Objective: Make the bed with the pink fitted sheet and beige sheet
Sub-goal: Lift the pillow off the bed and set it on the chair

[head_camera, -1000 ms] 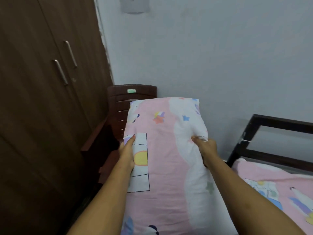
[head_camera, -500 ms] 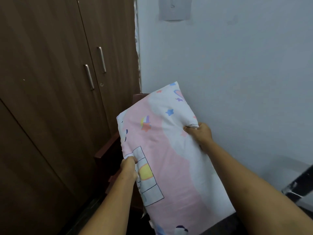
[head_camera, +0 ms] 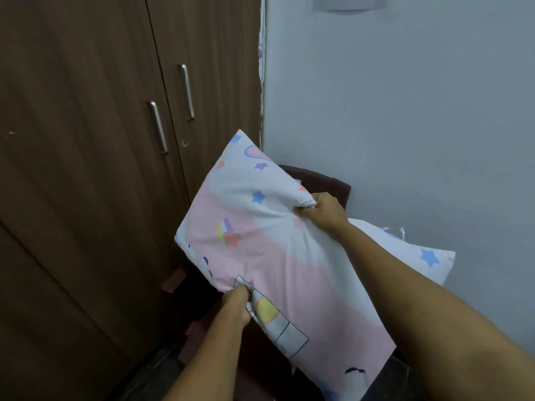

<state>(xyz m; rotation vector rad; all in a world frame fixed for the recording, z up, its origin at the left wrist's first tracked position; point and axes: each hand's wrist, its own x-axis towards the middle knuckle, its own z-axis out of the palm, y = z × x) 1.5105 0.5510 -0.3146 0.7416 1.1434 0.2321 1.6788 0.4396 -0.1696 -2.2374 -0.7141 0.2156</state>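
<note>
I hold a pillow point(head_camera: 269, 256) in a pink and white case printed with stars and cartoon figures, tilted with one corner pointing up at the wardrobe. My left hand point(head_camera: 236, 306) pinches its lower left edge. My right hand point(head_camera: 321, 211) grips a bunch of the fabric at its upper right edge. A second pillow point(head_camera: 417, 253) in the same print lies behind my right forearm on a chair. The bed and its sheets are out of view.
A dark brown wardrobe point(head_camera: 101, 169) with two metal handles fills the left. A dark red chair point(head_camera: 333, 183) stands in the corner below the pillows, against the pale grey wall point(head_camera: 405, 111). Dark floor shows at the bottom.
The view has swung left, away from the bed frame and pink sheet. Both hands have kept their hold and carried the pillow, tilting it, over the chair in the corner.
</note>
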